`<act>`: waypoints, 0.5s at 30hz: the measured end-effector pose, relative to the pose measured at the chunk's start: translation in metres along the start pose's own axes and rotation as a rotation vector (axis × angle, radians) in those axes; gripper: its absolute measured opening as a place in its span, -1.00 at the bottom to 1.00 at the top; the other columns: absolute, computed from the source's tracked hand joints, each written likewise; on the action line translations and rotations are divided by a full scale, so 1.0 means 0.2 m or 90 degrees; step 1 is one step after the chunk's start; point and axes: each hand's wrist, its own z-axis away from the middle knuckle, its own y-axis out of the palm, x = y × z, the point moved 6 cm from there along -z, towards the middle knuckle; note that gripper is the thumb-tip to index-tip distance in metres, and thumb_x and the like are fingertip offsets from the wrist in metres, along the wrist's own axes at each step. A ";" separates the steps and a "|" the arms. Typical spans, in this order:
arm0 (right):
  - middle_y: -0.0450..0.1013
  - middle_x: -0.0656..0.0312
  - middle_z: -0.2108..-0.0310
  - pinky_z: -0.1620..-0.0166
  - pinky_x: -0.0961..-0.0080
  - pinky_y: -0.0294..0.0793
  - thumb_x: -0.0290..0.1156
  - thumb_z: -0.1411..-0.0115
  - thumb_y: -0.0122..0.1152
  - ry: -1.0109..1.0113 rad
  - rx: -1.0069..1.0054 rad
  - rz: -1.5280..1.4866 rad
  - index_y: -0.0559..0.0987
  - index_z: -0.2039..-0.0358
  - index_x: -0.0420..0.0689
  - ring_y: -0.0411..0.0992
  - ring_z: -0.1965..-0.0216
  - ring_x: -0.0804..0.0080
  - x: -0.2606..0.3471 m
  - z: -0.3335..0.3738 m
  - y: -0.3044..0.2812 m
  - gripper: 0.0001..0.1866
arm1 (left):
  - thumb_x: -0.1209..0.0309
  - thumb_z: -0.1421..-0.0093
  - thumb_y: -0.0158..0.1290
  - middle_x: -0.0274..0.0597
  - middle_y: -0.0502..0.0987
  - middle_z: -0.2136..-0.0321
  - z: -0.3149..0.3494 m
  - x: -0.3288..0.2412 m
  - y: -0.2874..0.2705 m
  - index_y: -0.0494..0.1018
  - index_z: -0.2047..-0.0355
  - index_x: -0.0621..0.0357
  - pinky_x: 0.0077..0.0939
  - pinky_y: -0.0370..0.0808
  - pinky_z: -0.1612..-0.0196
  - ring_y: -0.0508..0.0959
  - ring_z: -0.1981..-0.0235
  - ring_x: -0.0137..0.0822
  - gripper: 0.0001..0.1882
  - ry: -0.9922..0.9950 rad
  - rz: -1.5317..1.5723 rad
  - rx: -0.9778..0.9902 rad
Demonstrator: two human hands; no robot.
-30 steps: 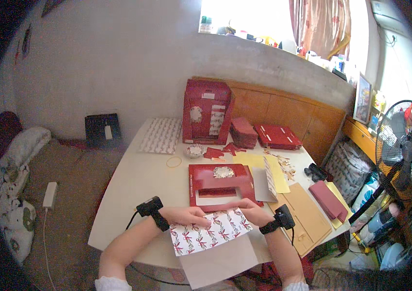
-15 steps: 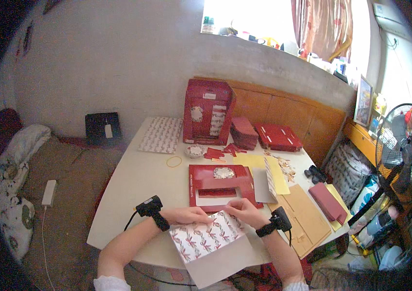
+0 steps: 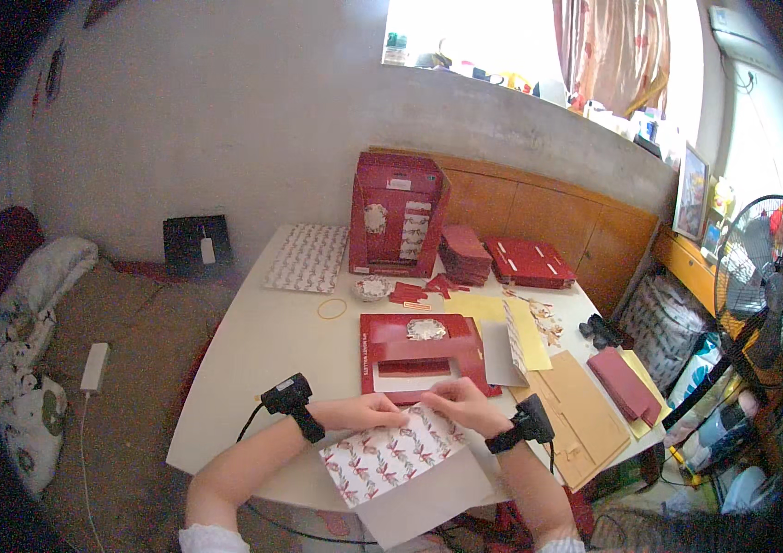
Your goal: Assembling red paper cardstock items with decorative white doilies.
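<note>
A folded sheet of stiff paper (image 3: 390, 466), white with a red and grey leafy print, hangs tilted over the table's near edge. Its plain whitish flap spreads out below the printed part. My left hand (image 3: 368, 412) pinches the top edge, and my right hand (image 3: 467, 405) grips the same edge further right. Some fingertips are hidden behind the paper. Just beyond my hands lies a flat red card box (image 3: 387, 347) with a cut-out window and an ornate white label. A grey-white folded card (image 3: 499, 355) leans beside the box's right side.
Toward the back of the white table (image 3: 235, 387) stand a red display box (image 3: 396, 175), stacked dark red cards (image 3: 465, 253) and red flat packs (image 3: 530, 262). Patterned sheets (image 3: 307, 258) lie at back left. Brown cardboard (image 3: 576, 419) and a fan (image 3: 769, 286) are to the right.
My right hand and the paper have shifted very slightly left. Both hands keep their hold on the top edge.
</note>
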 end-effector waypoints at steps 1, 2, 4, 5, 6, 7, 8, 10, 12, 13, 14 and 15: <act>0.28 0.48 0.68 0.60 0.77 0.11 -0.29 -0.09 0.05 0.001 -0.001 0.000 0.49 0.56 -0.27 0.17 0.62 0.79 -0.02 0.00 -0.02 -0.72 | 0.14 -0.17 -0.15 -0.56 0.40 0.62 0.00 0.00 0.00 0.47 0.44 0.20 -0.79 0.23 0.61 0.28 0.65 -0.75 -0.63 0.000 0.000 0.001; 0.28 0.47 0.68 0.59 0.77 0.12 -0.30 -0.09 0.06 -0.004 -0.020 -0.018 0.49 0.56 -0.27 0.17 0.61 0.79 -0.04 0.00 -0.05 -0.73 | 0.14 -0.17 -0.15 -0.55 0.40 0.62 0.00 0.02 0.00 0.47 0.43 0.21 -0.79 0.24 0.61 0.29 0.65 -0.75 -0.63 -0.018 0.031 -0.001; 0.28 0.47 0.68 0.58 0.77 0.13 -0.30 -0.09 0.06 -0.010 -0.039 -0.035 0.49 0.56 -0.27 0.18 0.61 0.79 -0.05 0.00 -0.07 -0.73 | 0.14 -0.17 -0.14 -0.54 0.41 0.62 0.00 0.02 -0.01 0.47 0.41 0.21 -0.79 0.25 0.61 0.31 0.65 -0.75 -0.63 -0.035 0.061 -0.004; 0.29 0.47 0.67 0.57 0.77 0.14 -0.31 -0.08 0.07 0.008 -0.027 -0.053 0.49 0.56 -0.27 0.18 0.61 0.78 -0.05 0.00 -0.07 -0.74 | 0.14 -0.17 -0.15 -0.53 0.42 0.62 0.01 0.02 -0.01 0.47 0.42 0.21 -0.79 0.26 0.61 0.32 0.64 -0.74 -0.63 -0.047 0.040 0.012; 0.29 0.46 0.67 0.57 0.77 0.14 -0.32 -0.08 0.07 0.026 -0.015 -0.072 0.49 0.56 -0.27 0.18 0.60 0.77 -0.06 0.00 -0.06 -0.74 | 0.14 -0.17 -0.15 -0.53 0.42 0.62 0.02 0.02 -0.01 0.47 0.42 0.21 -0.80 0.27 0.61 0.33 0.64 -0.74 -0.63 -0.059 0.019 0.028; 0.29 0.46 0.67 0.57 0.77 0.14 -0.32 -0.08 0.07 0.026 -0.015 -0.072 0.49 0.56 -0.27 0.18 0.60 0.77 -0.06 0.00 -0.06 -0.74 | 0.14 -0.17 -0.15 -0.53 0.42 0.62 0.02 0.02 -0.01 0.47 0.42 0.21 -0.80 0.27 0.61 0.33 0.64 -0.74 -0.63 -0.059 0.019 0.027; 0.29 0.47 0.67 0.57 0.77 0.15 -0.32 -0.08 0.06 0.011 -0.026 -0.054 0.49 0.57 -0.27 0.19 0.61 0.77 -0.06 0.00 -0.07 -0.75 | 0.14 -0.17 -0.15 -0.53 0.41 0.63 0.02 0.01 -0.02 0.47 0.43 0.20 -0.80 0.26 0.61 0.33 0.64 -0.74 -0.63 -0.038 0.005 0.015; 0.29 0.47 0.67 0.57 0.77 0.15 -0.33 -0.08 0.06 -0.004 -0.038 -0.038 0.49 0.58 -0.26 0.19 0.61 0.77 -0.05 0.01 -0.10 -0.75 | 0.14 -0.17 -0.15 -0.54 0.41 0.63 0.03 0.00 -0.03 0.48 0.44 0.20 -0.80 0.25 0.62 0.32 0.65 -0.75 -0.63 -0.017 -0.010 0.003; 0.30 0.47 0.66 0.55 0.77 0.16 -0.32 -0.08 0.06 0.018 -0.102 0.000 0.48 0.59 -0.25 0.20 0.60 0.77 -0.05 0.01 -0.17 -0.75 | 0.13 -0.17 -0.15 -0.57 0.39 0.65 0.02 0.04 -0.06 0.48 0.46 0.19 -0.81 0.21 0.64 0.29 0.66 -0.77 -0.62 -0.021 0.020 -0.012; 0.30 0.47 0.66 0.54 0.77 0.16 -0.31 -0.08 0.07 0.012 -0.094 -0.031 0.48 0.60 -0.25 0.20 0.59 0.77 -0.05 0.01 -0.17 -0.74 | 0.13 -0.17 -0.15 -0.57 0.39 0.65 0.02 0.05 -0.07 0.48 0.46 0.19 -0.81 0.21 0.64 0.29 0.66 -0.77 -0.62 -0.021 0.020 -0.013; 0.30 0.47 0.66 0.54 0.77 0.16 -0.31 -0.08 0.07 0.012 -0.094 -0.031 0.48 0.60 -0.25 0.20 0.59 0.77 -0.05 0.02 -0.17 -0.74 | 0.12 -0.17 -0.15 -0.59 0.38 0.65 0.02 0.06 -0.06 0.48 0.46 0.18 -0.80 0.18 0.66 0.27 0.67 -0.77 -0.62 -0.015 0.019 0.003; 0.29 0.48 0.66 0.54 0.77 0.15 -0.31 -0.08 0.07 0.008 -0.088 -0.056 0.48 0.60 -0.24 0.19 0.58 0.77 -0.06 0.02 -0.16 -0.74 | 0.12 -0.17 -0.15 -0.60 0.37 0.66 0.02 0.06 -0.06 0.48 0.47 0.18 -0.80 0.15 0.67 0.24 0.68 -0.77 -0.61 -0.009 0.018 0.020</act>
